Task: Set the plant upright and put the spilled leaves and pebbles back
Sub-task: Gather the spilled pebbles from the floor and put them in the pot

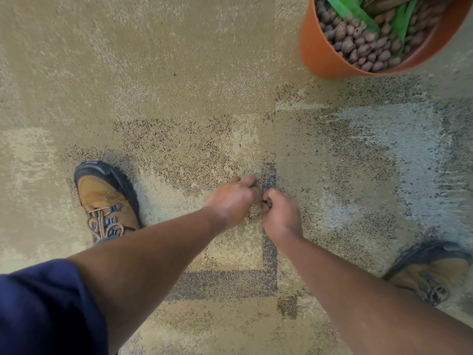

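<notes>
Both hands are down on the floor at roughly dead centre, knuckles up, almost touching each other. Left hand [231, 198] has its fingers curled down w/ the tips pressed into the carpet, looks like it's pinching at something small but can't make out what, too blurry. Right hand [280, 213] is balled into a tight fist, fingers tucked under; can't tell whether there's anything inside it.

Both forearms are bare and stretched out straight, coming in from 7 and 5 o'clock and meeting in a V. Dark navy rolled-up sleeve [48, 306] sits at the 8 o'clock corner.

The round terracotta-orange plastic plant pot [322, 55] is standing upright at 1 o'clock, well apart from the hands, cut off by the top edge. It's full of brown rounded clay pebbles [363, 47] w/ a few long green strap leaves [350, 8] poking through.

Floor is a mottled beige and grey short-pile carpet [153, 73] w/ darker speckled patches and a dark right-angle stripe under the hands. Tan suede lace-up boot with a black toe cap [107, 201] at 9 o'clock, its matching boot [432, 270] at 4 o'clock, partly blurred.
</notes>
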The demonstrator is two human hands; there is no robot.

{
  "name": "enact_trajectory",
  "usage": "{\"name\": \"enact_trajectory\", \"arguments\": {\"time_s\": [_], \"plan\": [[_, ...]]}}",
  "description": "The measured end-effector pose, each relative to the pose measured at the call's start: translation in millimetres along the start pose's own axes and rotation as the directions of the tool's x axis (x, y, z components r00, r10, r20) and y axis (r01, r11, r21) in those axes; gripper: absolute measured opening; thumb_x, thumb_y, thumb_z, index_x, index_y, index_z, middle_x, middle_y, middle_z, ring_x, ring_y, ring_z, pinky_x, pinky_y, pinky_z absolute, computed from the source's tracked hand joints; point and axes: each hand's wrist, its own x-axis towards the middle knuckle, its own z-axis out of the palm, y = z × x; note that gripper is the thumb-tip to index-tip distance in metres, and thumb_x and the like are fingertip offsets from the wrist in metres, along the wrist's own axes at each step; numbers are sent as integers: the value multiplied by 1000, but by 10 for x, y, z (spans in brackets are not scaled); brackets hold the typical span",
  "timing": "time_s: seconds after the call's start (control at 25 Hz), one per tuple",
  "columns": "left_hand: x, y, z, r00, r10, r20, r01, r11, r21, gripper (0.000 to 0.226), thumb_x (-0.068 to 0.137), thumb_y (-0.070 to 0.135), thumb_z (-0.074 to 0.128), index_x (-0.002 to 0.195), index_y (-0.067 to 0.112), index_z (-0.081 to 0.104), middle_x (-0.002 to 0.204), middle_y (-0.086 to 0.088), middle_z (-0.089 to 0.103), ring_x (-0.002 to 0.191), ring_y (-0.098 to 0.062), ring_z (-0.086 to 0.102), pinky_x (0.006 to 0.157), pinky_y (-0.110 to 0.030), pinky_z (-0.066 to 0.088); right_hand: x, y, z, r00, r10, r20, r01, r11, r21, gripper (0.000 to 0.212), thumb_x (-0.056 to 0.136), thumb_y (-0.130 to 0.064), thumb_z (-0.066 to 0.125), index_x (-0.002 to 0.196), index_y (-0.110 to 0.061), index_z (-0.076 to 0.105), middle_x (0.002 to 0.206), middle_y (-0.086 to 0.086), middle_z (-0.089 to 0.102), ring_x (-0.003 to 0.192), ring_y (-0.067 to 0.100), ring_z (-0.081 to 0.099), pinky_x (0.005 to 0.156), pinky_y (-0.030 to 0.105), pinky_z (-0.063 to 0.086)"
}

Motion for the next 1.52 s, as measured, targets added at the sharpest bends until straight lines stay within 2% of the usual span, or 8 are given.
{"name": "enact_trajectory", "arguments": {"time_s": [0.16, 0.48, 0.68, 0.88, 1.08, 1.28, 1.4, 1.52], "plan": [[38, 67, -51, 999, -26, -26, 25, 998, -52, 12, 102, 14, 56, 104, 23, 64, 99, 9, 48, 86, -14, 54, 76, -27, 55, 25, 30, -59, 999, -31, -20, 31, 1000, -4, 20, 99, -9, 61, 83, -21, 59, 79, -4, 61, 63, 7, 55, 49, 17, 38], [93, 114, -32, 993, -99, -63, 96, 994, -50, 41, 90, -12, 55, 116, 17, 68, 110, 2, 59, 95, -17, 64, 76, -26, 61, 98, 134, -256, 997, -48, -66, 38, 989, -145, 9, 106, -23, 53, 104, -14, 51, 75, -1, 57, 56, 13, 55, 44, 25, 44], [102, 77, -134, 978, -198, -66, 186, 971, -152, 35, 89, -14, 51, 94, 19, 63, 97, 7, 52, 88, -14, 64, 60, -20, 57, 80, 119, -326, 998, 37, -50, -46, 983, -179, 9, 108, -21, 48, 108, -12, 49, 69, 1, 59, 50, 12, 54, 39, 24, 38], [223, 372, -763, 905, -212, -368, -14, 852, -524, 11, 91, 0, 67, 89, 10, 70, 96, 3, 63, 84, -13, 65, 72, -24, 59, 2, -289, -812, 991, -92, -101, 120, 941, 316, 8, 106, -27, 52, 100, -23, 55, 85, 4, 68, 67, 19, 66, 53, 36, 54], [625, 736, -1848, 680, -83, -729, -326, 856, -402, 6, 84, 7, 67, 88, 6, 71, 89, -6, 68, 77, -20, 66, 66, -40, 58, 132, -875, -2033, 791, -284, -542, 565, 679, 469, 13, 100, -33, 55, 91, -42, 54, 78, 0, 65, 59, 12, 62, 48, 34, 51], [1061, 814, -2290, 775, 137, -617, -174, 985, 0, 32, 88, 9, 56, 117, 12, 69, 112, -3, 70, 102, -21, 63, 81, -36, 49, 623, -924, -2426, 758, -318, -570, 469, 873, 136, 13, 95, -24, 66, 107, -28, 69, 82, -13, 69, 73, 6, 69, 77, 43, 62], [1124, 748, -2261, 826, 148, -544, -170, 985, 10, 47, 87, 9, 57, 134, 13, 61, 136, -5, 61, 123, -24, 58, 94, -37, 49, 700, -854, -2399, 757, -294, -584, 468, 867, 169, 30, 89, -23, 75, 119, -27, 71, 90, -16, 74, 80, -3, 71, 80, 25, 62], [1062, 725, -2135, 740, 159, -653, -298, 949, -107, 56, 83, 5, 61, 139, 7, 58, 152, -17, 45, 139, -31, 47, 105, -38, 50, 607, -730, -2253, 591, -345, -729, 594, 797, 104, 20, 92, -19, 70, 112, -18, 73, 102, -1, 71, 78, 8, 68, 72, 26, 59]]}}
